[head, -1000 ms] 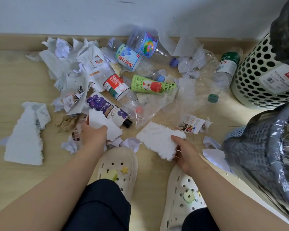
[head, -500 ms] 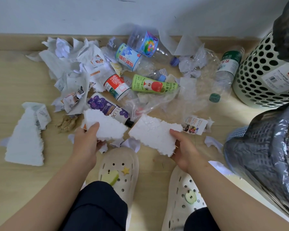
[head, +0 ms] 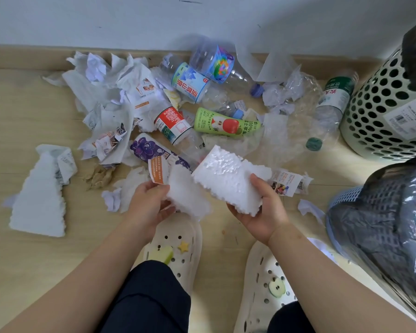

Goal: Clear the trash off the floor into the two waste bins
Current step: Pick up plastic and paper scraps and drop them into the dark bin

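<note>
My left hand [head: 149,205] grips a small white piece of broken foam [head: 187,195] between thumb and fingers, and an orange and white paper slip [head: 157,170] seems caught in the same grip. My right hand [head: 262,212] holds a bigger white foam slab [head: 228,179] from below, with the thumb on its top face. Both pieces are in the air above the wooden floor [head: 34,272], and they overlap a little. The blue bin lined with a grey plastic bag [head: 382,224] stands at the right edge of the floor, near my right hand. The pale green perforated basket [head: 380,111] is behind it, toward the wall. So both bins lie to my right and the right hand is nearer. The long axis of the slab runs from far left to near right, roughly toward the lined bin. I judge the left piece must cross further.
</note>
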A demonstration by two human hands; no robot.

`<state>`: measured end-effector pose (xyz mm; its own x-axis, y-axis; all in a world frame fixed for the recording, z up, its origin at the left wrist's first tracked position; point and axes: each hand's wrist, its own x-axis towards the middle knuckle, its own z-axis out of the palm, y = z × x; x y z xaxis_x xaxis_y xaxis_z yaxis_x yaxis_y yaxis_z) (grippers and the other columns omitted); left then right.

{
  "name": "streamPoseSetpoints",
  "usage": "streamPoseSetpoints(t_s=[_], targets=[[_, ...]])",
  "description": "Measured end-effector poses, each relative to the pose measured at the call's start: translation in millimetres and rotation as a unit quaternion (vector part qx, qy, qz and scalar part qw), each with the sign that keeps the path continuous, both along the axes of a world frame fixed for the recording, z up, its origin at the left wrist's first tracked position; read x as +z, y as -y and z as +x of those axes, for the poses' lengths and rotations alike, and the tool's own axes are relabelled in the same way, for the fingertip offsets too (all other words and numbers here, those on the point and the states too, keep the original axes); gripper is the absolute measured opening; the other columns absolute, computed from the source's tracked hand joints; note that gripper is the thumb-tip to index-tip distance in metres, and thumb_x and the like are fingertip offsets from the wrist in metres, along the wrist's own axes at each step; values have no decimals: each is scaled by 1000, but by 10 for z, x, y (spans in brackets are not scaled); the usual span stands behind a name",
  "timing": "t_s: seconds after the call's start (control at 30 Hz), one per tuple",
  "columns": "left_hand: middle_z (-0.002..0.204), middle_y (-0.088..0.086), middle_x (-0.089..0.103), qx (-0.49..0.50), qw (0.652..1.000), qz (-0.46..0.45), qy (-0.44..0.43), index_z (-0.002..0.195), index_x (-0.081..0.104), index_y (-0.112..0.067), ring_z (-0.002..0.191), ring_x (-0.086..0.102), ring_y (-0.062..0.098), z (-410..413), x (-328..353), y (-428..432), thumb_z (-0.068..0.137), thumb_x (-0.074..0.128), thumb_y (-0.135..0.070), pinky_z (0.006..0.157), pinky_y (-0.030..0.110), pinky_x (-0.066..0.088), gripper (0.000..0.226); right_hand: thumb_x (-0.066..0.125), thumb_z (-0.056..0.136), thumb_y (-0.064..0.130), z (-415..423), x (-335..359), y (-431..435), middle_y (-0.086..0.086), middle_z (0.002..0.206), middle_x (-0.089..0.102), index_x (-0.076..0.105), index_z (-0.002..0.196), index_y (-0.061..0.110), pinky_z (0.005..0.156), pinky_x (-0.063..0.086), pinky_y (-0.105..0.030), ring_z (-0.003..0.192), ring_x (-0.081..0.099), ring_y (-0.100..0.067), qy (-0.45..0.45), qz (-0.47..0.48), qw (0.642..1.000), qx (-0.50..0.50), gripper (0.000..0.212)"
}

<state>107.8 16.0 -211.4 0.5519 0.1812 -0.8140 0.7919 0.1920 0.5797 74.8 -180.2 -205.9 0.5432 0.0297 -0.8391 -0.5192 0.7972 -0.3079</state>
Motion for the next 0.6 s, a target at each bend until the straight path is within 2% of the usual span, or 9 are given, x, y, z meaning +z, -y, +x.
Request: streamPoseSetpoints(t_s=[0.07,0.17,0.27,0.37,0.47,0.53,0.6], targets=[[89,5,59,-5,1000,5,-7,117,43,-12,71,58,15,-25,6,31,89,53,0,57,26,53,32,58,89,23,-9,-9,-29,-1,85,72,63,97,15,78,49,-33,84,64,-20,-10,-20,999,34,12],[99,10,58,-14,1000,17,3,112,41,-15,76,59,17,-61,2,60,85,56,6,63,26,52,37,56,90,24,-19,-21,-64,1,88,69,63,97,18,65,48,-29,78,64,-16,-23,-40,995,84,11],[114,13,55,-49,998,35,-14,112,42,-14,85,60,21,-115,-28,101,86,58,-4,69,29,54,32,58,90,25,-36,-34,-87,2,86,67,61,96,20,61,46,-27,74,62,-14,-52,-60,988,130,9],[110,13,60,-69,997,-3,-26,113,48,-10,87,62,23,-123,4,137,92,52,-14,68,30,55,22,56,92,28,-100,-86,-113,2,88,63,59,98,21,68,45,-28,74,58,-15,-70,-88,979,170,10],[109,10,65,-81,995,-48,-27,119,51,-18,94,65,26,-122,23,151,97,41,-38,78,38,55,31,56,92,28,-184,-137,-160,1,90,61,57,99,19,70,45,-29,77,57,-17,-80,-82,975,192,12],[116,9,63,-114,992,-33,-29,120,49,-25,103,62,30,-126,11,158,91,47,-49,84,43,54,37,57,92,28,-204,-157,-183,1,94,62,57,105,19,69,46,-29,81,58,-17,-75,-81,973,204,16],[123,8,58,-151,988,-10,-29,126,46,-24,107,60,29,-144,5,183,84,59,-48,80,41,56,49,55,92,26,-182,-157,-205,2,95,63,56,107,20,70,45,-28,81,58,-17,-60,-82,974,204,16]])
